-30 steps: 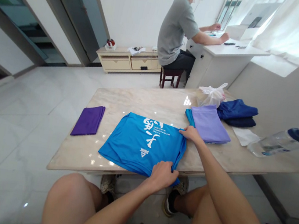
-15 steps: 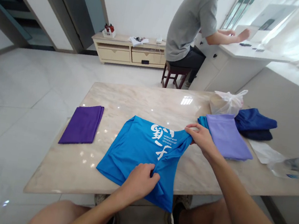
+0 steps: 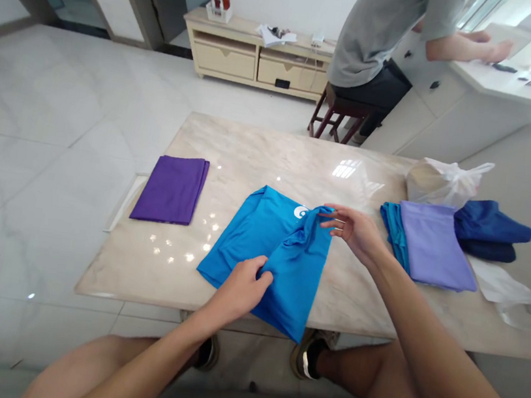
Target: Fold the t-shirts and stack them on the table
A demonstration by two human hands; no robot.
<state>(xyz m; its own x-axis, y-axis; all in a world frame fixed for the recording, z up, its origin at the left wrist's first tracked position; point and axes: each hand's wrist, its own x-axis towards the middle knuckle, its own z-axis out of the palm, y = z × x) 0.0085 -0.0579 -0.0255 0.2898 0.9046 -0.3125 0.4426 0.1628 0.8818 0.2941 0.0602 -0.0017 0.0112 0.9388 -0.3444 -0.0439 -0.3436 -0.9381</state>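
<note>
1. The blue shirt (image 3: 295, 289) is laid, partly folded over, on the table (image 3: 247, 150), its lower corner overhanging the near edge.
2. Its fold is pinched by the left hand (image 3: 246, 282); the right hand (image 3: 354, 231) is loosely spread at the bunched edge, its grip unclear.
3. Light, limp, slippery handling is likely; both fold ends are best held.

Blue marathon shirt (image 3: 243, 232) folded inward from right side; white lettering mostly covered, small piece left exposed. Cloth drawn leftward in left hand (image 3: 244, 283); right hand's (image 3: 354, 230) pinch loosened, fingers spread.
</note>
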